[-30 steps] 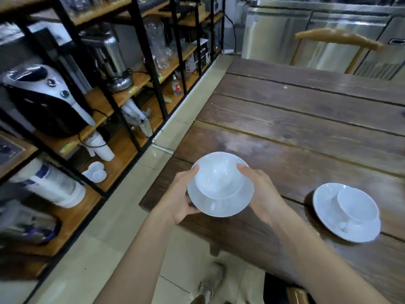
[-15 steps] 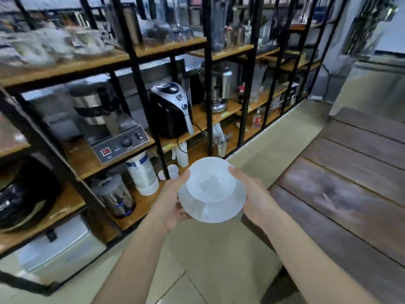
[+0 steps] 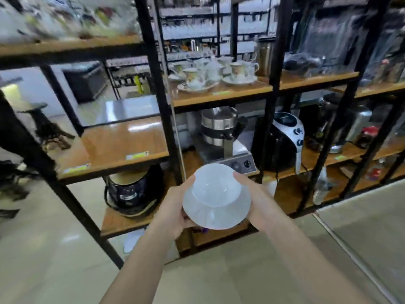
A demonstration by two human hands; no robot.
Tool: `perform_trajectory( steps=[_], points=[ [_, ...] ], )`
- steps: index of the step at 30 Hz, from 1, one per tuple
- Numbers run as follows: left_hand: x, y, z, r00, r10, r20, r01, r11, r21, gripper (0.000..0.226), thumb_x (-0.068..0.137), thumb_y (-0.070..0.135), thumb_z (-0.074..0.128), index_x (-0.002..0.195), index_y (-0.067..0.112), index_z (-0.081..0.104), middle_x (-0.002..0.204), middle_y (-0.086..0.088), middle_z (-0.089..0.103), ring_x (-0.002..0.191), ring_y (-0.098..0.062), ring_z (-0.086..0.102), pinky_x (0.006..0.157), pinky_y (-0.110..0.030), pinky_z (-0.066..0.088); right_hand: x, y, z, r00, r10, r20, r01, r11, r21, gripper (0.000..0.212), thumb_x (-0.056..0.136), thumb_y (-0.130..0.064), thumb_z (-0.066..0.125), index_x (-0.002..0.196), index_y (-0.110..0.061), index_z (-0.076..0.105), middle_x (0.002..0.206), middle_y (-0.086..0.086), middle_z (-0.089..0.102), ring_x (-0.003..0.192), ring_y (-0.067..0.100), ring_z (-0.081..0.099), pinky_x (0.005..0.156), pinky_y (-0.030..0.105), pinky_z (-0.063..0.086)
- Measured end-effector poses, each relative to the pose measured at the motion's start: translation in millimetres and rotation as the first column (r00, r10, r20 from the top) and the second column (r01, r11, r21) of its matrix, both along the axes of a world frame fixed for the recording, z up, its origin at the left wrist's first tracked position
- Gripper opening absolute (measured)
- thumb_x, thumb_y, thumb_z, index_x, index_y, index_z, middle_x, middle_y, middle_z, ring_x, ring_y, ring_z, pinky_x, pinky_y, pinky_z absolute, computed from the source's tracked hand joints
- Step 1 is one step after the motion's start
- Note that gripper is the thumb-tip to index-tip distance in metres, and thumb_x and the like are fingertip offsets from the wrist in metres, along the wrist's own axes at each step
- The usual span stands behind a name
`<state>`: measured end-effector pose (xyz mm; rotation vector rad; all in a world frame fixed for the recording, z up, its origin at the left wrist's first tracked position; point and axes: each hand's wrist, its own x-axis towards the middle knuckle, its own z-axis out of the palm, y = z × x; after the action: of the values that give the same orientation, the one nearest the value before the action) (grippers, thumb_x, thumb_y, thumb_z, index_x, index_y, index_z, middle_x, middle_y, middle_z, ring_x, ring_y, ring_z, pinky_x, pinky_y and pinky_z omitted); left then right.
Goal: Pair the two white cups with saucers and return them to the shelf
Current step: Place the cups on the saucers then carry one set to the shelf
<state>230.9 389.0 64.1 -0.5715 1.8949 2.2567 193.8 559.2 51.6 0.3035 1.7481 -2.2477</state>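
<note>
A white cup (image 3: 215,185) stands upright on a white saucer (image 3: 219,216), held in the air in front of the black-framed wooden shelf (image 3: 122,159). My left hand (image 3: 173,211) grips the saucer's left rim with its thumb against the cup. On the other side my right hand (image 3: 260,205) holds the saucer's right rim, thumb on the cup's edge. The second cup and saucer are out of view.
A bare stretch of shelf board (image 3: 122,139) lies at mid-left. Patterned cups and saucers (image 3: 210,75) fill the shelf above. A steel appliance (image 3: 221,139), a black and white machine (image 3: 282,139) and a dark pot (image 3: 131,189) stand lower. The table's edge (image 3: 359,227) shows at right.
The view has swung left from the table to face the shelf. Both hands still hold the same cup and saucer, now in front of the appliance shelf. The second set has left the view.
</note>
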Motion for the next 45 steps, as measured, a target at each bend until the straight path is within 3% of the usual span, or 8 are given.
perform_trajectory(
  steps=[5, 11, 18, 24, 27, 34, 40, 45],
  points=[
    [-27, -81, 5, 0.99, 0.138, -0.017, -0.137, 0.989, 0.057, 0.02, 0.077, 0.055, 0.063, 0.086, 0.04, 0.072, 0.102, -0.001, 0.072, 0.101, -0.032, 0.063, 0.071, -0.047, 0.059, -53, -92, 6, 0.988, 0.147, 0.038, -0.149, 0.987, 0.052, 0.043, 0.063, -0.058, 0.07, 0.093, -0.026, 0.069, 0.096, 0.007, 0.071, 0.092, 0.03, 0.065, 0.084, 0.047, 0.054],
    [-70, -168, -5, 0.949, 0.315, 0.006, -0.313, 0.944, 0.1, 0.05, 0.071, 0.06, 0.066, 0.114, 0.033, 0.064, 0.121, -0.002, 0.065, 0.109, -0.033, 0.06, 0.081, -0.05, 0.055, -122, -187, -4, 0.933, 0.358, -0.036, -0.358, 0.933, 0.023, 0.054, 0.078, -0.051, 0.064, 0.12, -0.018, 0.058, 0.115, 0.007, 0.066, 0.105, 0.028, 0.06, 0.098, 0.048, 0.046],
    [-129, -255, 5, 0.843, 0.536, 0.046, -0.538, 0.838, 0.088, 0.036, 0.074, 0.053, 0.068, 0.1, 0.028, 0.063, 0.106, -0.001, 0.064, 0.093, -0.027, 0.062, 0.045, -0.03, 0.055, -205, -295, 2, 0.875, 0.48, -0.07, -0.476, 0.877, 0.058, 0.056, 0.079, -0.048, 0.063, 0.122, -0.013, 0.055, 0.119, 0.01, 0.061, 0.107, 0.029, 0.057, 0.099, 0.044, 0.043],
    [-171, -335, 6, 0.791, 0.612, 0.02, -0.61, 0.791, -0.042, 0.084, 0.07, 0.058, 0.069, 0.138, 0.016, 0.043, 0.134, -0.012, 0.053, 0.115, -0.036, 0.055, 0.093, -0.052, 0.048, -256, -381, 5, 0.878, 0.478, -0.016, -0.475, 0.875, 0.091, 0.05, 0.078, -0.047, 0.064, 0.114, -0.013, 0.059, 0.111, 0.012, 0.064, 0.098, 0.03, 0.061, 0.083, 0.041, 0.05],
    [-195, -370, 4, 0.778, 0.627, -0.032, -0.627, 0.774, -0.09, 0.059, 0.076, 0.055, 0.065, 0.123, 0.02, 0.057, 0.122, -0.009, 0.063, 0.099, -0.028, 0.061, 0.079, -0.038, 0.05, -278, -421, 2, 0.879, 0.471, -0.075, -0.463, 0.881, 0.103, 0.036, 0.08, -0.046, 0.063, 0.101, -0.017, 0.062, 0.104, 0.01, 0.065, 0.092, 0.027, 0.061, 0.068, 0.034, 0.047],
    [-254, -440, -12, 0.738, 0.674, 0.022, -0.662, 0.731, -0.165, 0.054, 0.073, 0.049, 0.073, 0.089, -0.002, 0.064, 0.094, -0.019, 0.068, 0.088, -0.033, 0.064, 0.083, -0.048, 0.053, -322, -487, -15, 0.922, 0.384, -0.048, -0.369, 0.91, 0.19, 0.035, 0.077, -0.051, 0.063, 0.098, -0.024, 0.057, 0.096, 0.004, 0.061, 0.087, 0.02, 0.057, 0.063, 0.03, 0.043],
    [-282, -478, -30, 0.705, 0.708, -0.021, -0.686, 0.675, -0.27, 0.047, 0.074, 0.051, 0.07, 0.058, 0.01, 0.052, 0.058, -0.003, 0.056, 0.054, -0.012, 0.052, 0.033, -0.014, 0.034, -345, -525, -26, 0.948, 0.316, -0.032, -0.301, 0.925, 0.233, 0.032, 0.076, -0.049, 0.066, 0.093, -0.023, 0.056, 0.092, 0.003, 0.06, 0.083, 0.018, 0.056, 0.06, 0.029, 0.041],
    [-297, -493, -42, 0.692, 0.722, -0.009, -0.691, 0.658, -0.3, 0.051, 0.076, 0.047, 0.07, 0.053, 0.013, 0.04, 0.056, -0.003, 0.047, 0.052, -0.013, 0.045, 0.043, -0.023, 0.03, -355, -544, -38, 0.964, 0.26, -0.049, -0.238, 0.934, 0.265, 0.023, 0.079, -0.046, 0.065, 0.082, -0.027, 0.053, 0.089, 0.002, 0.058, 0.079, 0.017, 0.054, 0.06, 0.028, 0.042]
  ],
)
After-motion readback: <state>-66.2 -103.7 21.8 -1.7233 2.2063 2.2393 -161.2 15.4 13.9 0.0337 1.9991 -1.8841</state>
